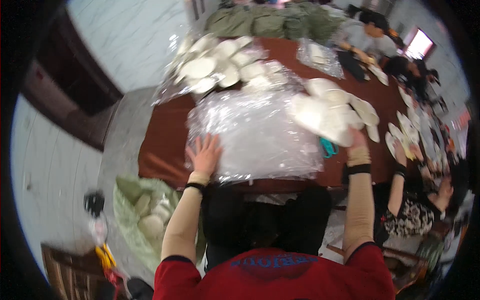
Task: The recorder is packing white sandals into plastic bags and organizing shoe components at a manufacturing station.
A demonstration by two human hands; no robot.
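On the brown surface (162,155), the person's left hand (204,154) lies with fingers spread on clear plastic (255,142), while the right hand (357,139) has its grip pinching the near end of a white sole-shaped piece (317,117) at the plastic's right end. The work looks partway along: a white heap (199,67) sits far left, this plastic seems flat and unfilled, and more pieces (151,226) lie in the green sack (128,189). Blur hides the right fingertips; I can't tell whether the heap is bagged.

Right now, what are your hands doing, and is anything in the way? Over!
Left hand spread on clear plastic. Right hand gripping flat white pieces. Small teal item by plastic's right edge, blocking neither hand.
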